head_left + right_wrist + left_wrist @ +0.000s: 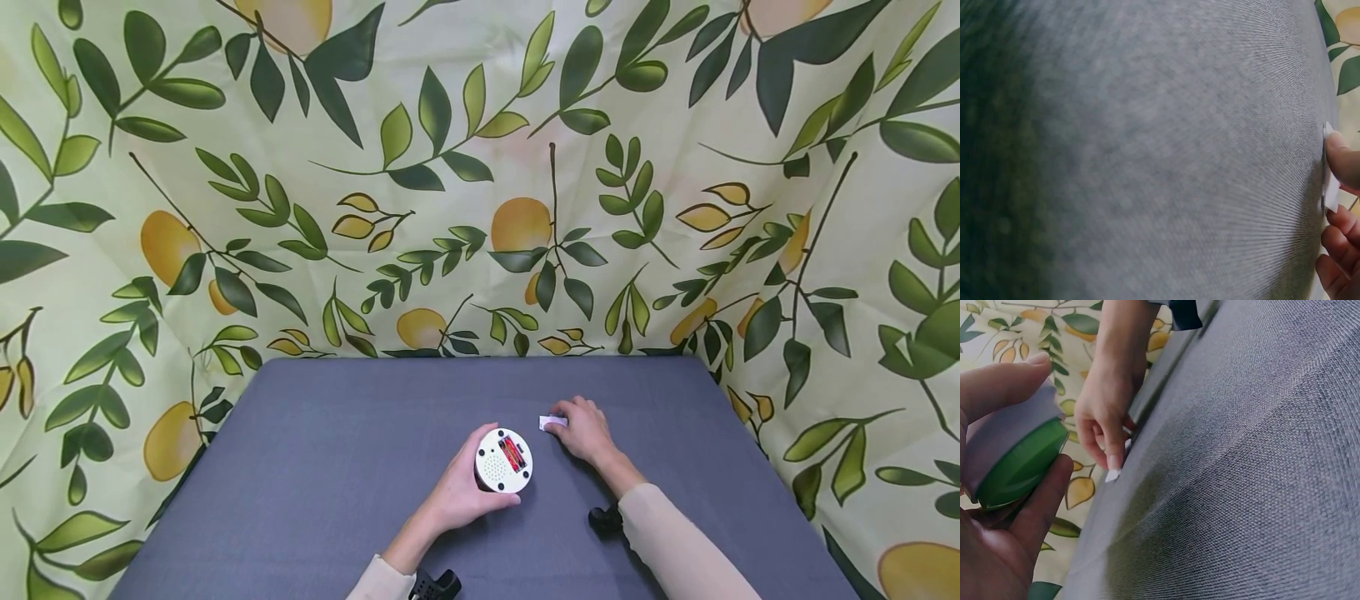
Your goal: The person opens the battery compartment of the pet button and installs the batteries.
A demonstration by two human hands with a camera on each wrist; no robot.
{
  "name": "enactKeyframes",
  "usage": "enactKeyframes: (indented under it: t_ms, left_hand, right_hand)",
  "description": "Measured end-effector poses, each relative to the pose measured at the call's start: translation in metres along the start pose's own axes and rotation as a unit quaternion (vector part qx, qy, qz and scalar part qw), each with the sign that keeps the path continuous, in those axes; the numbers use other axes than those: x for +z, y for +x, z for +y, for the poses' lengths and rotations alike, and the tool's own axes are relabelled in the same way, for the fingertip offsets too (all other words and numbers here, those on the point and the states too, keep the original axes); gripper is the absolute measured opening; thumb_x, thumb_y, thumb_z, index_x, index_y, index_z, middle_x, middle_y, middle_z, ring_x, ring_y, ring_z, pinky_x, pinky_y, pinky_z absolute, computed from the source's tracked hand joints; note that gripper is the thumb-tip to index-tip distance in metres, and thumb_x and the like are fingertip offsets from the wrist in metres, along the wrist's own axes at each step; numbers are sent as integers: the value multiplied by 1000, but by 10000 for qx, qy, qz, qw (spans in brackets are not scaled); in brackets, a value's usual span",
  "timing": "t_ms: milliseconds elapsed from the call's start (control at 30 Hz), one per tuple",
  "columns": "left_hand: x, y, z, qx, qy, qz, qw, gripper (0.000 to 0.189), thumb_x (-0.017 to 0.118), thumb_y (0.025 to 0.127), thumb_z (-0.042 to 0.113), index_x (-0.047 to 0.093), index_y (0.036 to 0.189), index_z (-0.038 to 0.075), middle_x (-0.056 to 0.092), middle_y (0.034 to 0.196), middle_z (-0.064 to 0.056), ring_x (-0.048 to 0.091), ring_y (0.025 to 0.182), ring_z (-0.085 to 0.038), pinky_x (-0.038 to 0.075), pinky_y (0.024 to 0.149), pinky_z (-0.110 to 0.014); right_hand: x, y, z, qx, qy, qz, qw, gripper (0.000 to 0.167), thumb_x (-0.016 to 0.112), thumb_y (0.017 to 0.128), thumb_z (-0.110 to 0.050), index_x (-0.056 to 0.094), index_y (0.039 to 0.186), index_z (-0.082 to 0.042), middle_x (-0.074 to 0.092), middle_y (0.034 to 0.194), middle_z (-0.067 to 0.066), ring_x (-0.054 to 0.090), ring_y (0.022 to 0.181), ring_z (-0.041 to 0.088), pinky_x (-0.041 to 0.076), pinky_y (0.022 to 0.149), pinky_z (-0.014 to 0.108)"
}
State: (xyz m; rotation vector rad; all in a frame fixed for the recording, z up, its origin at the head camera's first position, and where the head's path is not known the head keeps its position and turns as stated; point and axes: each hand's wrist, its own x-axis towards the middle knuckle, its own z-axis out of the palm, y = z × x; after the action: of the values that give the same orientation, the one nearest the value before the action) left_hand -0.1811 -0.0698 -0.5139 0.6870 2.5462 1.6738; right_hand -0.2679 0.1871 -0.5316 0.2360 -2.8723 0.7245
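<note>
My left hand (459, 493) grips a round device (491, 471) between thumb and fingers, its white underside turned up. That face has dark feet, a cluster of small speaker holes and an uncovered battery compartment with red batteries (513, 454) inside. From the side, in the left wrist view, the device's body (1029, 459) shows lavender and green. Farther right, my right hand (585, 427) pinches a small flat white battery cover (549, 423) close over the tabletop. The right wrist view shows the cover (1331, 178) on edge under the thumb (1344, 159).
A grey cloth-covered table (337, 442) lies under both hands. Behind and beside it hangs a leaf-and-fruit patterned fabric (450, 250). Black wrist mounts (606, 521) show at both sleeves.
</note>
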Motion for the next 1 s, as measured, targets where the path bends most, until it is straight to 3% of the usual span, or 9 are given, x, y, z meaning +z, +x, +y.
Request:
enactKeyframes:
  t_ms: [233,600,1000]
  left_hand:
    - [0,0,0,22,-2,2,10000,104,95,69,27,35,154,26,57,134,2,53,121,-19,39,106,-45]
    - [1,0,1,33,10,0,10000,104,95,69,26,35,154,23,57,135,1,53,121,-19,39,106,-45]
    - [1,0,1,56,33,-16,10000,104,95,69,31,35,154,24,57,134,1,53,122,-19,40,106,-45]
  right_hand:
    - [-1,0,2,-15,189,7,9998,22,82,86,-27,72,97,-10,53,78,1,49,77,24,39,78,46]
    - [-2,-3,1,31,855,-84,9963,16,81,87,-17,70,94,-9,50,66,-3,45,59,13,36,57,32]
    - [-4,-7,-4,189,1559,15,9876,13,81,86,-13,70,90,-8,54,66,-4,49,59,12,39,57,28]
